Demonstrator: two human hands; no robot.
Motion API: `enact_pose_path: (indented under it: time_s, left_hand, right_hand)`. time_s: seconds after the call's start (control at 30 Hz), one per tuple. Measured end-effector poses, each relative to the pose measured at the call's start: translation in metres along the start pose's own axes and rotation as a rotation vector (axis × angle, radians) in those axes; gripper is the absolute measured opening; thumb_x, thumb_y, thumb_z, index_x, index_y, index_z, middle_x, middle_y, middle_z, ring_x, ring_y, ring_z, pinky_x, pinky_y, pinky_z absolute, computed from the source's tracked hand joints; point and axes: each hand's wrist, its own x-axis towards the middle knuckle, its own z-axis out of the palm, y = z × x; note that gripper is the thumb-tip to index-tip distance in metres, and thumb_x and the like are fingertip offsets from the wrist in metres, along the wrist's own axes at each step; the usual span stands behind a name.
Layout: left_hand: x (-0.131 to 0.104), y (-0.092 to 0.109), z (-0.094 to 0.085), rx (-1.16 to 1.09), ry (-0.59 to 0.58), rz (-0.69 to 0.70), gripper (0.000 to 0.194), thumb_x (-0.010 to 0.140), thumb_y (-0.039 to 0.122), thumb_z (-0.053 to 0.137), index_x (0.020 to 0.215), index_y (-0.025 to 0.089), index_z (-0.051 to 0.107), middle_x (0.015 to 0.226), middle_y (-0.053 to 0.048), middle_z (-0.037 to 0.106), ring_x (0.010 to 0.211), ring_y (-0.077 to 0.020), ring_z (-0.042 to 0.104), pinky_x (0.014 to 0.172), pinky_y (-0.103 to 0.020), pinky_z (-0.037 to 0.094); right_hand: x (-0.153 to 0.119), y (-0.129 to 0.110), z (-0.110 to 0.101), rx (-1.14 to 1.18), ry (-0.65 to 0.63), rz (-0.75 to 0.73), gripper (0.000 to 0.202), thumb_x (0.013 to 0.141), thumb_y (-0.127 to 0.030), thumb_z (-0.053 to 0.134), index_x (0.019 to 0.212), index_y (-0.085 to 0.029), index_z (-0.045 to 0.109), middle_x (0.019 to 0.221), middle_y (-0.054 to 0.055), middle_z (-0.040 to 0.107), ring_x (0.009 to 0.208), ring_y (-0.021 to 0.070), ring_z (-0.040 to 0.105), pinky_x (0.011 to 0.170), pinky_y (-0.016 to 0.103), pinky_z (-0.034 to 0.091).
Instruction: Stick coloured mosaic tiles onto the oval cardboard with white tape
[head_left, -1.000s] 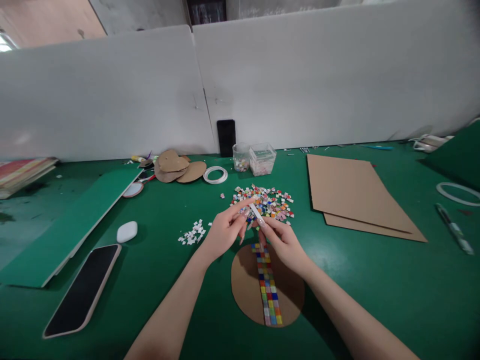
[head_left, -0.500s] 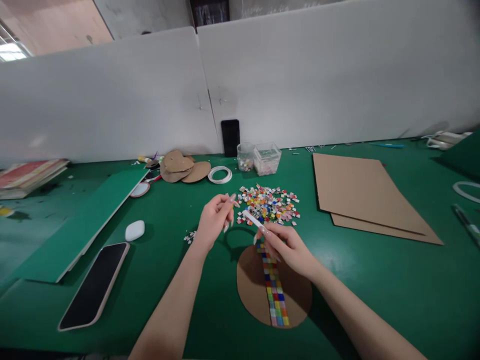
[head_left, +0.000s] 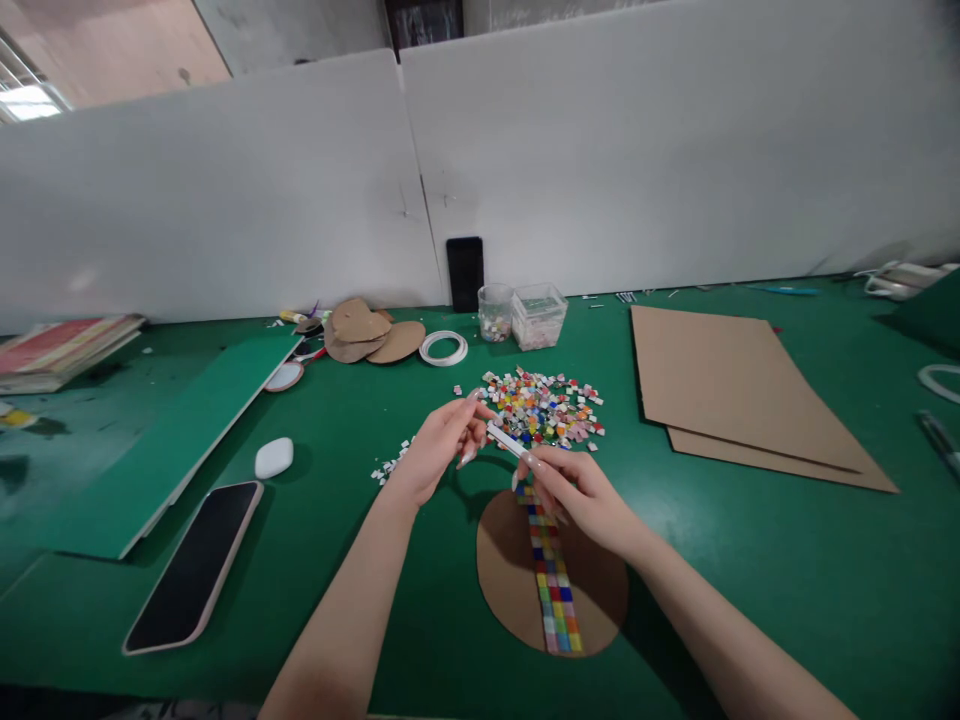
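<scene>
My right hand (head_left: 574,490) pinches a narrow white strip (head_left: 507,440) between thumb and fingers, over the top of a round cardboard disc (head_left: 504,580). Rows of coloured mosaic tiles (head_left: 553,590) run down the middle of that disc; the fingers hide the upper end of them. Close to the strip's far end is my left hand (head_left: 446,445), its fingers curled and thumb pressed to the fingertips. Whether anything small lies in that pinch is hidden. A heap of loose mosaic tiles (head_left: 544,408) is spread just beyond both hands.
At left lie a phone (head_left: 195,570), a white earbud case (head_left: 274,458) and a green board (head_left: 180,440). Behind are cardboard pieces (head_left: 397,342), a white ring coil (head_left: 443,348) and clear tubs (head_left: 540,318). Cardboard sheets (head_left: 735,390) lie right; small white tiles (head_left: 386,470) sit beside my left wrist.
My left hand has moved slightly right and its fingers are now nearer the far end of the white strip. The right hand keeps its hold on the strip.
</scene>
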Motion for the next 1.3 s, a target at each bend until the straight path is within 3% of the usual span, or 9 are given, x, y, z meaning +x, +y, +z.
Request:
enact_pose_path:
  time_s: [0.13, 0.27, 0.4, 0.5, 0.8, 1.0, 1.13, 1.2, 1.3]
  left_hand:
    - [-0.001, 0.001, -0.002, -0.052, -0.031, -0.098, 0.025, 0.085, 0.031, 0.049, 0.104, 0.016, 0.057, 0.07, 0.001, 0.049, 0.054, -0.0068, 0.043, 0.046, -0.019, 0.034]
    - [0.002, -0.002, -0.002, -0.189, 0.007, -0.139, 0.03, 0.08, 0.015, 0.051, 0.11, 0.016, 0.055, 0.086, -0.005, 0.056, 0.068, -0.0104, 0.052, 0.052, -0.02, 0.039]
    - [0.005, -0.008, -0.003, -0.387, 0.034, -0.133, 0.039, 0.071, 0.0, 0.046, 0.107, 0.012, 0.055, 0.096, -0.01, 0.059, 0.089, -0.0186, 0.058, 0.072, -0.029, 0.047]
    - [0.006, -0.011, -0.004, -0.437, 0.019, -0.117, 0.048, 0.065, -0.008, 0.045, 0.107, 0.012, 0.055, 0.102, -0.012, 0.061, 0.101, -0.023, 0.057, 0.087, -0.036, 0.045]
    - [0.005, -0.009, -0.003, -0.477, -0.05, -0.149, 0.036, 0.076, -0.003, 0.049, 0.109, 0.01, 0.053, 0.112, -0.015, 0.061, 0.11, -0.0246, 0.055, 0.099, -0.038, 0.04]
    - [0.006, -0.008, 0.001, -0.419, 0.009, -0.171, 0.024, 0.085, 0.008, 0.048, 0.109, 0.01, 0.053, 0.112, -0.015, 0.062, 0.105, -0.0208, 0.058, 0.087, -0.026, 0.049]
    - [0.006, -0.007, 0.005, -0.332, 0.059, -0.204, 0.021, 0.089, 0.016, 0.045, 0.107, 0.01, 0.054, 0.094, -0.013, 0.067, 0.084, -0.015, 0.065, 0.067, -0.019, 0.052]
    - [0.005, -0.007, 0.007, -0.286, 0.041, -0.199, 0.02, 0.089, 0.019, 0.045, 0.105, 0.011, 0.055, 0.077, -0.007, 0.066, 0.064, -0.0101, 0.064, 0.053, -0.016, 0.048]
    - [0.002, -0.007, 0.008, -0.26, -0.035, -0.165, 0.019, 0.089, 0.024, 0.046, 0.101, 0.013, 0.055, 0.053, 0.005, 0.05, 0.035, -0.0024, 0.042, 0.034, -0.013, 0.03]
  right_hand:
    - [0.0, -0.001, 0.0, 0.028, 0.018, 0.007, 0.03, 0.092, -0.034, 0.036, 0.08, -0.017, 0.058, 0.044, -0.008, 0.038, 0.039, 0.0075, 0.035, 0.043, 0.021, 0.031]
    - [0.0, 0.003, -0.001, 0.028, 0.045, -0.002, 0.028, 0.092, -0.033, 0.037, 0.08, -0.017, 0.058, 0.045, -0.007, 0.04, 0.039, 0.0073, 0.037, 0.044, 0.021, 0.032]
    - [0.001, 0.008, -0.002, 0.041, 0.109, -0.013, 0.028, 0.092, -0.033, 0.038, 0.079, -0.018, 0.058, 0.045, -0.007, 0.041, 0.039, 0.0067, 0.038, 0.043, 0.021, 0.031]
    - [0.002, 0.009, -0.002, 0.065, 0.153, -0.016, 0.029, 0.092, -0.034, 0.038, 0.079, -0.018, 0.057, 0.044, -0.008, 0.04, 0.037, 0.0064, 0.036, 0.043, 0.021, 0.03]
    - [0.002, 0.007, -0.003, 0.079, 0.225, -0.025, 0.028, 0.091, -0.035, 0.04, 0.078, -0.018, 0.058, 0.044, -0.007, 0.04, 0.038, 0.0071, 0.035, 0.043, 0.022, 0.029]
    - [0.003, 0.008, -0.002, 0.12, 0.291, -0.038, 0.026, 0.091, -0.035, 0.041, 0.08, -0.019, 0.058, 0.044, -0.008, 0.038, 0.037, 0.007, 0.035, 0.04, 0.021, 0.029]
    - [0.004, 0.008, -0.001, 0.098, 0.32, -0.055, 0.026, 0.091, -0.035, 0.041, 0.078, -0.019, 0.058, 0.044, -0.008, 0.038, 0.038, 0.0071, 0.036, 0.041, 0.021, 0.029]
    - [0.003, 0.007, -0.001, 0.076, 0.315, -0.048, 0.027, 0.091, -0.035, 0.041, 0.077, -0.019, 0.057, 0.044, -0.008, 0.038, 0.038, 0.0072, 0.036, 0.041, 0.021, 0.03]
    - [0.002, 0.005, -0.001, 0.049, 0.301, -0.028, 0.027, 0.091, -0.035, 0.041, 0.077, -0.019, 0.057, 0.044, -0.008, 0.038, 0.037, 0.0074, 0.036, 0.041, 0.021, 0.03]
